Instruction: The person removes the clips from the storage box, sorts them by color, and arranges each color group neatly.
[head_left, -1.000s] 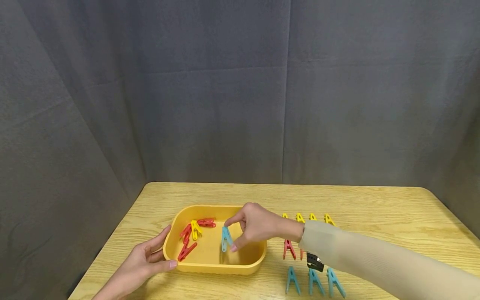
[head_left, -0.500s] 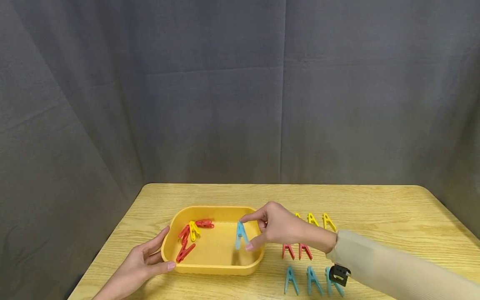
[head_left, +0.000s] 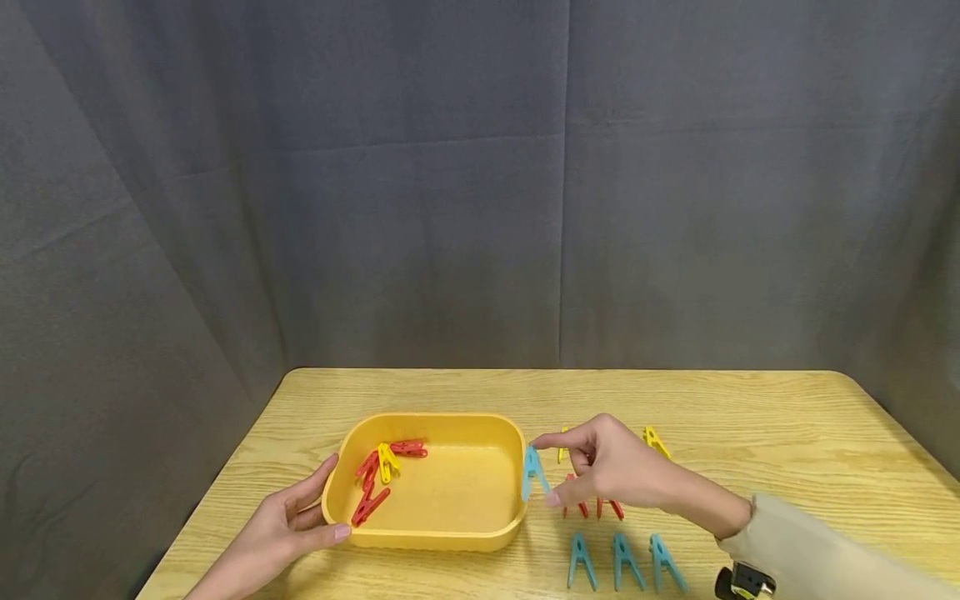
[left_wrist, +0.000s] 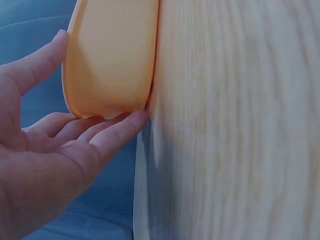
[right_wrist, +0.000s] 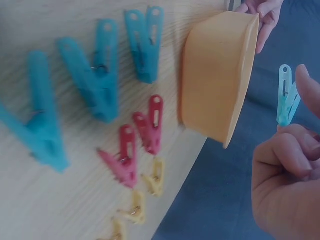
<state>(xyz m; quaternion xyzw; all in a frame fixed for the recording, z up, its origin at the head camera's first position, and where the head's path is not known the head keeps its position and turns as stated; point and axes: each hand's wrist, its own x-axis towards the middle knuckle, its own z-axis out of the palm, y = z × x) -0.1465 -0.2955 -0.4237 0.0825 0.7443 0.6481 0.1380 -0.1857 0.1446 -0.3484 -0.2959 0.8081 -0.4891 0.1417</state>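
At the left end of the yellow plastic tub (head_left: 442,540), my left hand (head_left: 281,525) holds it with the thumb at the near corner of the rim. The left wrist view shows the fingers (left_wrist: 112,137) of that hand against the end wall. My right hand (head_left: 626,471) pinches a light blue clothespin (head_left: 532,473) between thumb and index finger, at the tub's right rim. In the right wrist view the held clothespin (right_wrist: 286,100) stands beyond the curled fingers. Inside the tub, several red clothespins (head_left: 369,504) and a yellow clothespin (head_left: 387,462) lie toward the left.
Right of the tub, clothespins lie in rows on the wooden table (head_left: 787,450): blue ones (head_left: 626,562) nearest, red ones (right_wrist: 122,160) in the middle, yellow ones (head_left: 656,442) at the back. My right hand hides some. A grey curtain (head_left: 420,208) hangs behind the table.
My right hand has moved rightward with the blue clothespin, from inside the tub, raised to its right rim. The left hand has stayed at the tub's left end.
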